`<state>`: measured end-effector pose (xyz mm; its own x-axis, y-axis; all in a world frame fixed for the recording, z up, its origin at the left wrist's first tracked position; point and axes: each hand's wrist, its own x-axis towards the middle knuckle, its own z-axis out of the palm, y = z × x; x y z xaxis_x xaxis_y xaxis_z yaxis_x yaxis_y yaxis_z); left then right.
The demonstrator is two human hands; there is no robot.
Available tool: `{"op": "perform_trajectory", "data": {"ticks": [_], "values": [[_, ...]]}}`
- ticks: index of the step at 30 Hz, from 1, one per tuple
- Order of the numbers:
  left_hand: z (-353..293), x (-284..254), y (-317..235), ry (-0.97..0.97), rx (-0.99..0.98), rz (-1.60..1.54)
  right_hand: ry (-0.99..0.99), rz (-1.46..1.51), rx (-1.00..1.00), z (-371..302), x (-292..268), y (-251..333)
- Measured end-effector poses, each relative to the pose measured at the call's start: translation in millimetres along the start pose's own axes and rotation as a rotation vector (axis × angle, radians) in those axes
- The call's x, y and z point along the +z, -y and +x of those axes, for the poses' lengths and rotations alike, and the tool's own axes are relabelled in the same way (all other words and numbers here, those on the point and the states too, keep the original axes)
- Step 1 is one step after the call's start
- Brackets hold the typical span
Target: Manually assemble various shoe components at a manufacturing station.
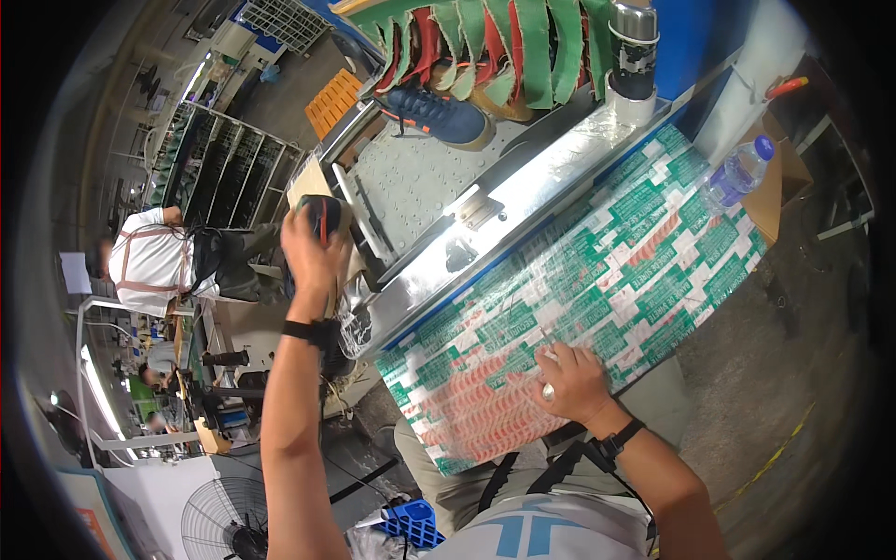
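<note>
My left hand [312, 257] is closed around a dark shoe [329, 217] with a red line on it, held beyond the left end of the conveyor. My fingers and the angle hide much of that shoe. My right hand [577, 385] is closed over the near part of the printed board. Between its fingers is a slim pen-like tool [549, 391] with a pale end, its kind unclear. The green, white and red patterned board [644, 280], covered in clear film, slopes in front of me. A navy shoe with orange marks [437, 116] rests on the grey conveyor [401, 191].
A rack of green and red pieces [504, 47] stands at the back. A black and silver flask [635, 51] sits on the metal rail [551, 168]. A water bottle [740, 172] lies at the board's far right corner. A person [149, 257] and a fan [224, 518] are on the left.
</note>
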<state>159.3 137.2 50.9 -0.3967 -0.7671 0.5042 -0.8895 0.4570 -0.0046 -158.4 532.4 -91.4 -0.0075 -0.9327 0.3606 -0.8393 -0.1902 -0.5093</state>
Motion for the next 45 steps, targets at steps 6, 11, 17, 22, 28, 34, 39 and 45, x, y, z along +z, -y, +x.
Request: {"op": "perform_trajectory", "data": {"ticks": [6, 11, 17, 22, 28, 34, 39, 45], "values": [[124.6, 111.2, -128.7, 0.601, -0.624, -0.702, -0.007, 0.013, -0.011, -0.3, 6.5, -3.9], [213.0, 172.3, -161.0, 0.613, -0.911, -0.983, 0.02, 0.032, -0.012, 9.2, 6.8, -1.2], [222.7, 212.8, -119.1, 0.602, -0.71, -0.884, 0.055, -0.03, 0.013, 14.1, 3.9, -3.1], [216.8, 207.5, -81.5, 0.726, -0.656, -0.866, 0.102, -0.041, 0.049, 11.4, 2.3, -3.9], [195.5, 208.0, -79.2, 0.48, -0.849, -1.099, 0.059, -0.064, 0.015, 15.7, 6.5, -0.5], [176.3, 168.9, -84.1, 0.303, -0.977, -1.148, -0.019, -0.016, -0.017, 15.0, 9.9, -0.8], [95.5, 40.9, -71.4, 0.492, -0.859, -1.294, 0.042, 0.019, 0.006, 4.0, 5.2, 2.4], [-97.3, -134.8, -124.7, 0.336, -0.672, -1.108, -0.017, 0.077, -0.01, -5.0, 16.4, 1.9]]}}
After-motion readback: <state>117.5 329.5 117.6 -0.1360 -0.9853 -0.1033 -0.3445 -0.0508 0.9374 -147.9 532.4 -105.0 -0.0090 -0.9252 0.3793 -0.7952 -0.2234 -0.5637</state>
